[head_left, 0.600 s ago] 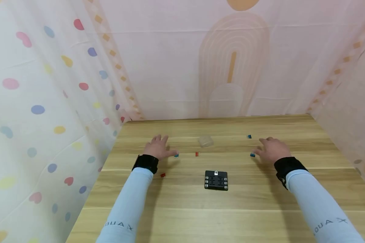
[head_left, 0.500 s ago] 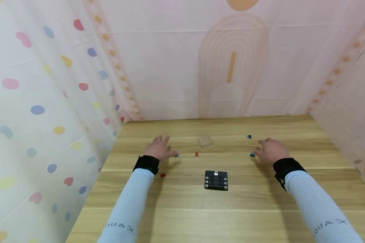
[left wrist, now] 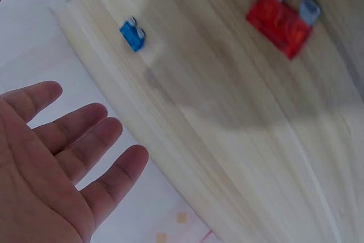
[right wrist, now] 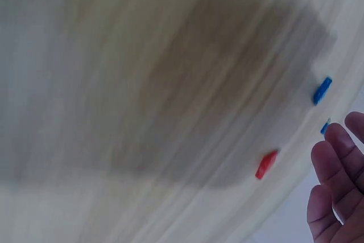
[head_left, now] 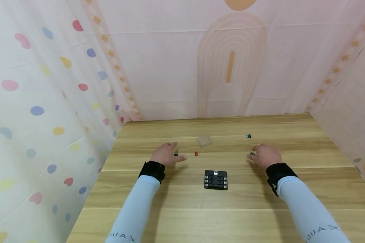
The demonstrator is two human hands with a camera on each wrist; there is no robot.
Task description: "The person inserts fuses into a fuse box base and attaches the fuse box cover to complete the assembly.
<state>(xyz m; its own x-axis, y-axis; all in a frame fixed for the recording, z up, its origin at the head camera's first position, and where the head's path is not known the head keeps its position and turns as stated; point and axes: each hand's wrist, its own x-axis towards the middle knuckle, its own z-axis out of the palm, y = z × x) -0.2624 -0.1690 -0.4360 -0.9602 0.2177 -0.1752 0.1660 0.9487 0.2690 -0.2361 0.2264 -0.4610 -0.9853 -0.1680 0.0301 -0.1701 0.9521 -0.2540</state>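
Observation:
My left hand [head_left: 165, 154] hovers at the left, fingers spread, holding nothing. A blue blade fuse [head_left: 176, 155] shows between its thumb and index finger, apart from them in the left wrist view. There, a red blade fuse [left wrist: 281, 21] lies nearer the camera; the left wrist hides it in the head view. My right hand [head_left: 266, 155] hovers with loosely bent fingers. Another blue fuse [head_left: 252, 153] shows by its fingertips, and one more blue fuse [head_left: 248, 136] lies farther back. The right wrist view has a red fuse [right wrist: 266, 164] close to the fingers.
A black fuse block [head_left: 216, 180] with metal screw terminals lies mid-table. Behind it are a red fuse [head_left: 197, 154] and a clear plastic cover [head_left: 204, 141]. The wooden table [head_left: 219, 222] meets a patterned curtain [head_left: 170, 67] at the back and left.
Both hands have moved inward and slightly toward the person. The left wrist now covers the red fuse that lay beside it. The fuses and the block stay in place.

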